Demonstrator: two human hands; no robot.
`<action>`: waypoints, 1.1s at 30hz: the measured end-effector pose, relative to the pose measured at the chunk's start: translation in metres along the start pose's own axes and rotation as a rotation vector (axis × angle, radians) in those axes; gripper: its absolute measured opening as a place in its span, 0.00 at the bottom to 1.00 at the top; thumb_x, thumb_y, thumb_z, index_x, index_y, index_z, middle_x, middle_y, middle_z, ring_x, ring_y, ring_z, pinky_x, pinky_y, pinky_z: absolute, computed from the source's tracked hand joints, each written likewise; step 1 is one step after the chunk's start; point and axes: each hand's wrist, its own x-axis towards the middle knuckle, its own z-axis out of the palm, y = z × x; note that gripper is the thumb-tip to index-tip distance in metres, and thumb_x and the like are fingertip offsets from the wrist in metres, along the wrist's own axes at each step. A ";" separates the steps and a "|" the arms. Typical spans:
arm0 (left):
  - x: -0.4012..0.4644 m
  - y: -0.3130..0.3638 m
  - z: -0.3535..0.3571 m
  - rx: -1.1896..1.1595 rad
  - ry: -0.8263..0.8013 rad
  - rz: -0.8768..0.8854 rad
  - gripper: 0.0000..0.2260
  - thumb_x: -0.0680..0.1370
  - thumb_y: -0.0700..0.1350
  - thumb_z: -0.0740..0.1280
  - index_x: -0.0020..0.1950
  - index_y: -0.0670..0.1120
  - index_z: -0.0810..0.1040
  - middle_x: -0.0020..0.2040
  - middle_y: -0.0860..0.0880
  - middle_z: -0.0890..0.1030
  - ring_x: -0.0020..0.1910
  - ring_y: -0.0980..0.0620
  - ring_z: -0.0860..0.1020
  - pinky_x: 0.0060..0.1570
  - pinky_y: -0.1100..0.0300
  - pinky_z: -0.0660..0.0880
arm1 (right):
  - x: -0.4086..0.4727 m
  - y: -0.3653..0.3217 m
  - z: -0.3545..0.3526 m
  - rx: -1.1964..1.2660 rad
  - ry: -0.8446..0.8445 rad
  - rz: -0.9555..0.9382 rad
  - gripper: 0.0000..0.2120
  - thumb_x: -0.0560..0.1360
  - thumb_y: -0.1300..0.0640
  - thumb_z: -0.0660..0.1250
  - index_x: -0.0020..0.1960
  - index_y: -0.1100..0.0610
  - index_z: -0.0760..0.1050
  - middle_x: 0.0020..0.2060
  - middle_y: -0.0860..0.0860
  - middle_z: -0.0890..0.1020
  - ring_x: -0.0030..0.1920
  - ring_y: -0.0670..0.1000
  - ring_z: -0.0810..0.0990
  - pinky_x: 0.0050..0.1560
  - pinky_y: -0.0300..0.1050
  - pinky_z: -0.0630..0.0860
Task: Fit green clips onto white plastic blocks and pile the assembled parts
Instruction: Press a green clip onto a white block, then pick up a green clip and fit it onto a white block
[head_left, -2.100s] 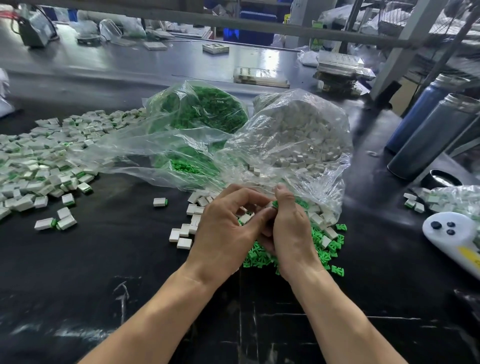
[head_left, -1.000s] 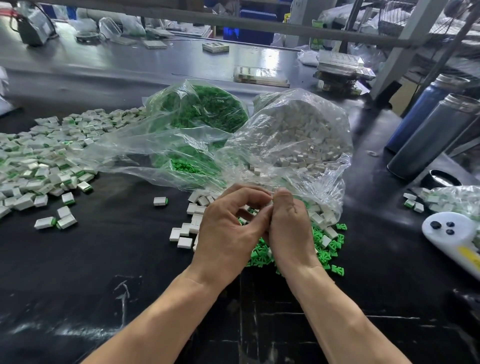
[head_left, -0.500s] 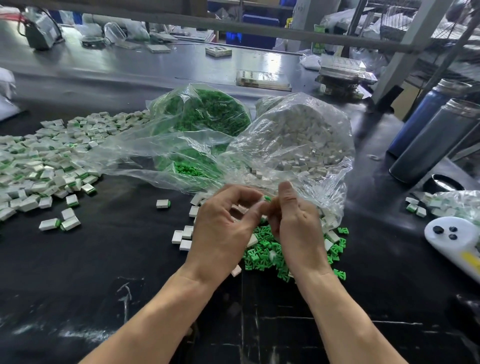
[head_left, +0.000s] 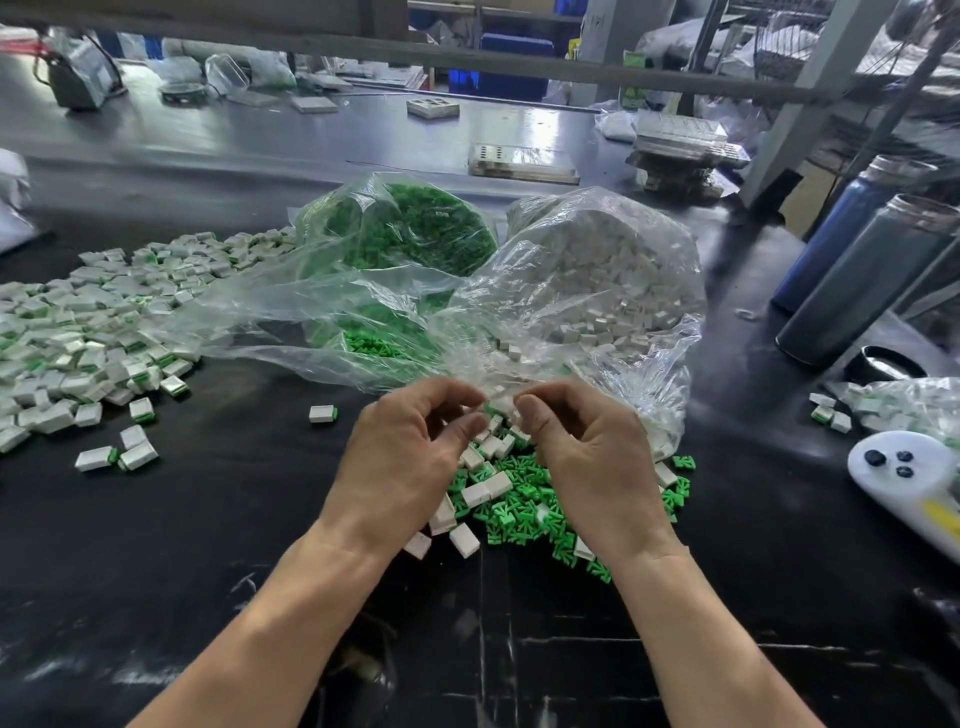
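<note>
A: Hands?
B: Left hand (head_left: 400, 462) and right hand (head_left: 587, 462) hover apart over the black worktable (head_left: 208, 519), fingers curled inward — cannot tell whether either pinches a part.
A: Parts?
B: Loose bright-green plastic clips (head_left: 524, 512) and small white rectangular plastic blocks (head_left: 485, 491) lie beneath the hands; heap of assembled white-and-green parts (head_left: 78, 343) far left — clear plastic bags (head_left: 582, 291) behind.

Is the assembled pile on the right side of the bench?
No, the big pile of assembled parts lies on the person's left of the bench, left of the bag of green clips.
</note>
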 end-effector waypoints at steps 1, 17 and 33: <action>0.002 -0.003 -0.006 0.091 0.022 -0.022 0.06 0.77 0.50 0.76 0.51 0.60 0.84 0.40 0.61 0.84 0.42 0.64 0.82 0.39 0.69 0.77 | 0.000 0.001 -0.001 -0.025 0.018 0.018 0.03 0.81 0.50 0.71 0.49 0.46 0.83 0.42 0.38 0.85 0.44 0.41 0.83 0.43 0.32 0.77; 0.026 -0.030 -0.053 0.738 0.303 -0.171 0.10 0.80 0.48 0.72 0.60 0.51 0.86 0.56 0.43 0.84 0.57 0.39 0.80 0.60 0.42 0.75 | 0.000 0.005 -0.006 -0.238 -0.016 0.094 0.08 0.81 0.46 0.69 0.46 0.46 0.83 0.38 0.41 0.84 0.42 0.40 0.81 0.45 0.39 0.78; 0.027 -0.023 -0.025 0.679 0.219 -0.118 0.07 0.79 0.55 0.73 0.51 0.54 0.85 0.52 0.51 0.83 0.57 0.46 0.76 0.58 0.48 0.66 | 0.004 -0.003 -0.024 -0.504 -0.131 0.193 0.02 0.79 0.48 0.73 0.50 0.43 0.84 0.44 0.38 0.83 0.48 0.43 0.82 0.58 0.53 0.81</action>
